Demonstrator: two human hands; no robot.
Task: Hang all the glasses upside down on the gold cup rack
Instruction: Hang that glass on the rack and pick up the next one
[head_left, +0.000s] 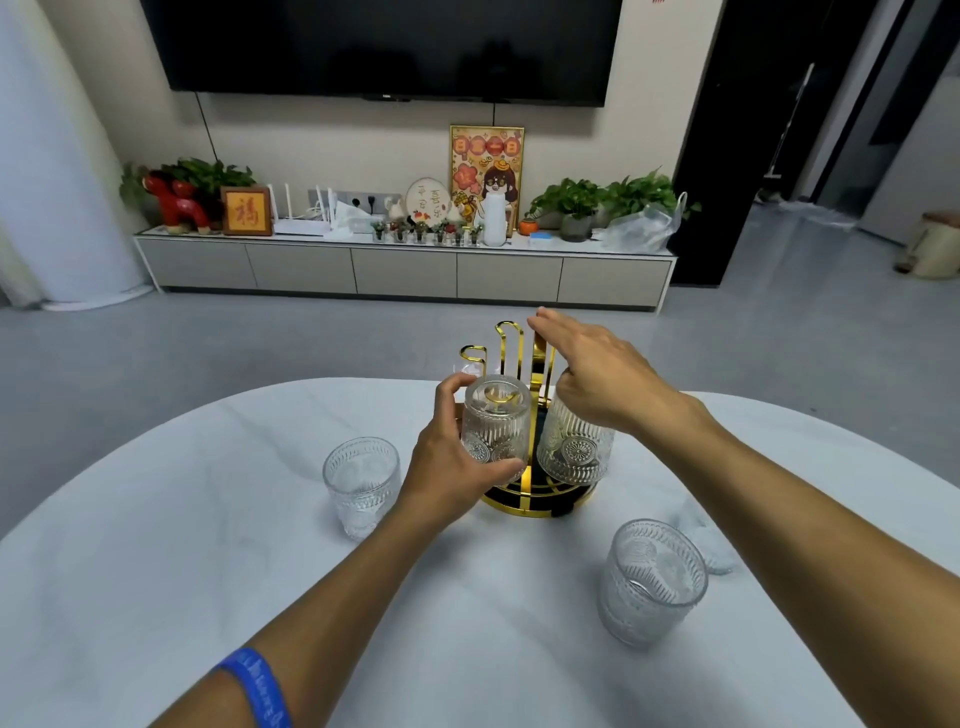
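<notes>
The gold cup rack (540, 506) stands on the white marble table (208, 571) near its far edge. My left hand (447, 467) grips an upside-down ribbed glass (496, 423) sitting over a gold peg on the rack's left side. A second glass (574, 447) hangs upside down on the right side. My right hand (597, 369) hovers above that glass with fingers spread, holding nothing. Two gold pegs (506, 353) at the back are bare. One upright glass (362, 486) stands left of the rack, another upright glass (652, 579) at the near right.
Beyond the table lie grey floor and a low TV cabinet (405, 270) with plants and ornaments. The table's rounded far edge runs just behind the rack.
</notes>
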